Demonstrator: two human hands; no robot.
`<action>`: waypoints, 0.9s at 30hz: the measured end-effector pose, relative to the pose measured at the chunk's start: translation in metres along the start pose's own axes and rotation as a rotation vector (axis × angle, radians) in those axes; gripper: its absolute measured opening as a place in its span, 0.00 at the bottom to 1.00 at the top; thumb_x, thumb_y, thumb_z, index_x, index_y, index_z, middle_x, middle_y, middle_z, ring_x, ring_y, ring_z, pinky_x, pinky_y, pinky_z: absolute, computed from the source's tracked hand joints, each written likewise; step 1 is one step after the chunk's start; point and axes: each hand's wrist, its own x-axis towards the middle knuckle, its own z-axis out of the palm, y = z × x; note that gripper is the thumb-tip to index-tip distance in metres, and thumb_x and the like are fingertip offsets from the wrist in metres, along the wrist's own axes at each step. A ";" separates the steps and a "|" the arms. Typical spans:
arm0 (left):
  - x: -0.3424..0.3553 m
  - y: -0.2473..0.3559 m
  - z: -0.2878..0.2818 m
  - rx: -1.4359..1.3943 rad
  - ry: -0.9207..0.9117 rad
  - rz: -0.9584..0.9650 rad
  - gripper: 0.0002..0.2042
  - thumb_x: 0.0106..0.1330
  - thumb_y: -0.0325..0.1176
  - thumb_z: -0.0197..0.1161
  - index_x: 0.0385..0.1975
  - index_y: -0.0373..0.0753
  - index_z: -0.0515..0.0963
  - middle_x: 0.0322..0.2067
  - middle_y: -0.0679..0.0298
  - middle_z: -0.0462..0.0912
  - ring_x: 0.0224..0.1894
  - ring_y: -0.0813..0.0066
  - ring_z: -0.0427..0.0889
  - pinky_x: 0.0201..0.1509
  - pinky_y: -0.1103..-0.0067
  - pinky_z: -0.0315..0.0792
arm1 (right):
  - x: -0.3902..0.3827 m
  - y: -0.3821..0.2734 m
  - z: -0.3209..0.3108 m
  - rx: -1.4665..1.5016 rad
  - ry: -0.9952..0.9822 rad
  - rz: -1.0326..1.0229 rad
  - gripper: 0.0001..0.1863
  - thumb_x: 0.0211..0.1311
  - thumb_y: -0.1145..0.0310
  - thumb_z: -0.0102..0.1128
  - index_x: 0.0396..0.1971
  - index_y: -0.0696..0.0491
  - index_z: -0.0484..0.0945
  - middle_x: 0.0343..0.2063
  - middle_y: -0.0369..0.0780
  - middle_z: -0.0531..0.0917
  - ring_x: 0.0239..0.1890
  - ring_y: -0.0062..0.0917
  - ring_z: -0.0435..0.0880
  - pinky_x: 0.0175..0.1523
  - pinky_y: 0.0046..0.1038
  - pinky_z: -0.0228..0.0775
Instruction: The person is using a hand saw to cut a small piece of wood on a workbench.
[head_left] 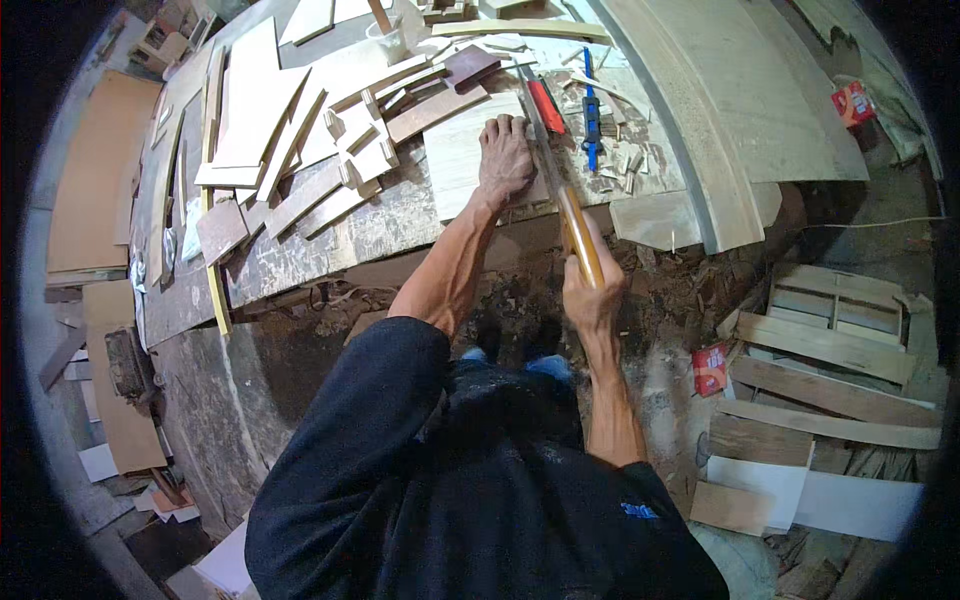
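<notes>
Pale board (455,165): laid flat at the near edge of the paint-streaked tabletop (385,220), ahead of the body. Its left side is overlooked by stacked strips and offcuts (375,150). Left grip (506,155) set down on the board, knuckles up, fingers curled; whether anything is pinched beneath cannot be told. Right grip (594,290) clenched round the yellow-brown handle of a long-bladed saw (549,150), held just beyond the tabletop edge. The blade is pointed away from the body, along the board's right side. Teeth and any kerf cannot be made out.

Step in hand, as judged: sawing along that side, with the board pinned by hand. For the next move, steady pressure and a straight stroke seem called for, with the left fingers kept clear of the blade. A red tool (546,105) and a blue tool (591,115) are noted near the blade, on its right.
</notes>
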 end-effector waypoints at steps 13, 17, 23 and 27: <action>0.002 -0.001 -0.004 0.017 -0.037 -0.031 0.21 0.51 0.26 0.53 0.48 0.37 0.67 0.46 0.52 0.67 0.52 0.51 0.64 0.57 0.62 0.60 | 0.000 0.008 0.003 0.052 0.004 -0.071 0.27 0.53 0.83 0.49 0.57 0.62 0.70 0.50 0.50 0.79 0.55 0.37 0.78 0.58 0.31 0.68; -0.002 -0.001 0.003 -0.045 -0.012 -0.059 0.21 0.50 0.26 0.53 0.48 0.37 0.67 0.45 0.53 0.67 0.51 0.51 0.65 0.56 0.61 0.60 | 0.007 0.016 0.012 0.060 -0.013 -0.018 0.27 0.53 0.84 0.49 0.57 0.61 0.70 0.49 0.50 0.79 0.54 0.38 0.78 0.57 0.31 0.70; -0.005 -0.005 -0.006 0.018 0.007 -0.014 0.21 0.50 0.26 0.54 0.48 0.37 0.67 0.43 0.53 0.67 0.49 0.52 0.65 0.55 0.63 0.60 | -0.061 0.010 -0.019 0.104 0.022 -0.036 0.27 0.54 0.84 0.49 0.58 0.59 0.70 0.50 0.49 0.78 0.53 0.36 0.79 0.57 0.30 0.69; 0.000 -0.003 -0.004 0.029 -0.003 0.001 0.20 0.51 0.27 0.54 0.47 0.36 0.67 0.44 0.53 0.67 0.50 0.52 0.65 0.55 0.63 0.60 | -0.016 0.008 -0.005 0.009 -0.007 -0.047 0.27 0.54 0.83 0.49 0.58 0.58 0.70 0.48 0.48 0.80 0.50 0.33 0.80 0.52 0.29 0.72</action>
